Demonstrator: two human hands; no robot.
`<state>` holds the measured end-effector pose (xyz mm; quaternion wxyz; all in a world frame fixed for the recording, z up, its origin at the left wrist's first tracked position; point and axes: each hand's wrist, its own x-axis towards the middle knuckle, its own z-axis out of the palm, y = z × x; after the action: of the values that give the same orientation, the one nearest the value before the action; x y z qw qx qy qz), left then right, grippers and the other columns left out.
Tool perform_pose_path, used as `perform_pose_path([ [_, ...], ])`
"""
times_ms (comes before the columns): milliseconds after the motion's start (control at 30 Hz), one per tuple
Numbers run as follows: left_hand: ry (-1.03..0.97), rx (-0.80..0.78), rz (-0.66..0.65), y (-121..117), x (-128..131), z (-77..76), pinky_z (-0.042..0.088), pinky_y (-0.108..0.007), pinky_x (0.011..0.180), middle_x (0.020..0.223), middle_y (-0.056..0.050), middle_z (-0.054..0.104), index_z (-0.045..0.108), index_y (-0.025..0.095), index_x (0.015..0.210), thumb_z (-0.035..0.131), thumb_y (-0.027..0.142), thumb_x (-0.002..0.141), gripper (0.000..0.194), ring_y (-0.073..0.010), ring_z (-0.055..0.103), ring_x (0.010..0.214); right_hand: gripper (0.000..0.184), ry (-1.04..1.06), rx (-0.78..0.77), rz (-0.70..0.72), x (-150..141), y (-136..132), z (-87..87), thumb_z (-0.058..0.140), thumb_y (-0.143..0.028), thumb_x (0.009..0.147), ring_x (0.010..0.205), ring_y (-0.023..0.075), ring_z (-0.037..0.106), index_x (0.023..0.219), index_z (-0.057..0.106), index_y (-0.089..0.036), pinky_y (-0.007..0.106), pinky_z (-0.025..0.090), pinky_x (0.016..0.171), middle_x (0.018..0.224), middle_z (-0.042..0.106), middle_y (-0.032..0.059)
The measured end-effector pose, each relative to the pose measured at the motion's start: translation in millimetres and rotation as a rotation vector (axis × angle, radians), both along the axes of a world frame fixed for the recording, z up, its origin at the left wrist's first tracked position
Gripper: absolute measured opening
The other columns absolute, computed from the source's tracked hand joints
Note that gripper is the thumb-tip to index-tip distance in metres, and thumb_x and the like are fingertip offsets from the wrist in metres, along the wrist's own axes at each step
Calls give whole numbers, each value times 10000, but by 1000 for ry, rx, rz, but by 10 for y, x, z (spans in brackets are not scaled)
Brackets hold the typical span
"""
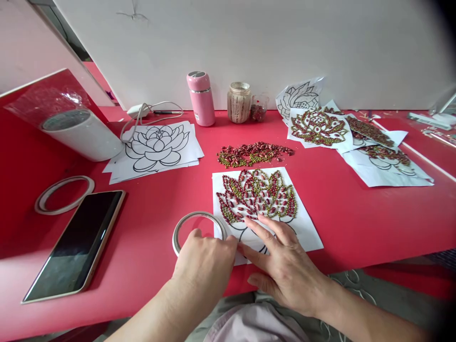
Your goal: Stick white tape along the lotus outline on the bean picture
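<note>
A white sheet with a lotus outline [306, 232] lies in front of me, its upper petals covered with red beans and small green beans [256, 194]. My left hand [206, 256] is closed at the sheet's lower left edge, thumb and fingers drawn together; whatever they pinch is hidden. Just behind it, a roll of tape [177, 231] lies partly over the sheet's left side. My right hand [285, 266] rests over the lower petals with its fingers spread, the fingertips close to the lowest beans. Beyond the sheet is a loose pile of red and green beans [252, 154].
At left are a phone [74, 247], another tape roll [64, 194], a leaning white cylinder [83, 137] and printed lotus sheets [156, 149]. A pink flask [201, 99] and glass jar [239, 102] stand behind. Bean-covered pictures [320, 128] overlap at right.
</note>
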<state>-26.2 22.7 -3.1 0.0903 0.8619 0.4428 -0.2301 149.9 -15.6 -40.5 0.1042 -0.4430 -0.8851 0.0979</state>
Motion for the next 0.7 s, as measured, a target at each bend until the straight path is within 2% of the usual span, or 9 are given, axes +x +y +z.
perform_pose_path([
  [133,-16,6,-18,-12,-11,-7,396,-366,638,585,-80,610,558,142,834,429,97,735,169,-251,630,621,421,76,2,-5,-18,14,20,453,-432,869,1262,313,215,1264,447,-287,496,270,970,1426,224,81],
  [200,-35,25,-17,-22,-21,-19,392,-370,630,586,-91,613,555,142,807,415,110,749,155,-260,630,611,363,155,4,-56,-19,18,54,457,-341,873,1194,282,327,1224,486,-251,453,314,947,1357,334,96],
  [267,-54,31,7,-29,-29,-25,388,-365,626,591,-94,619,550,144,798,405,124,762,150,-251,629,591,275,248,-53,-135,-41,36,108,421,-250,878,1019,215,481,1125,537,-213,362,395,853,1151,516,90],
  [333,-63,29,28,-31,-36,-25,387,-356,627,591,-91,623,548,147,784,404,131,763,146,-240,629,586,195,281,-200,-198,-94,75,175,390,-202,877,788,150,554,968,562,-202,263,429,689,873,603,32],
  [400,-70,30,25,-28,-43,-23,392,-355,624,599,-93,628,547,149,771,408,133,756,140,-240,631,596,160,181,-350,-243,-168,132,241,400,-206,871,636,125,560,823,553,-207,221,392,563,696,600,-15],
  [467,-80,33,9,-23,-49,-19,401,-363,619,612,-96,635,547,151,770,407,134,754,143,-248,632,601,185,24,-419,-281,-242,195,289,435,-246,855,580,137,564,722,558,-208,228,350,512,618,596,-16],
  [533,-93,37,-2,-19,-53,-13,407,-376,616,625,-96,642,549,152,785,393,132,762,158,-257,632,594,241,-75,-433,-308,-299,254,314,452,-280,837,566,169,575,641,570,-203,247,321,494,581,599,11],
  [700,-113,38,4,-19,-58,11,407,-382,619,636,-102,649,555,148,811,374,114,774,188,-267,636,598,302,-133,-531,-309,-371,397,362,453,-309,817,567,195,589,578,603,-202,247,331,475,568,617,46],
])
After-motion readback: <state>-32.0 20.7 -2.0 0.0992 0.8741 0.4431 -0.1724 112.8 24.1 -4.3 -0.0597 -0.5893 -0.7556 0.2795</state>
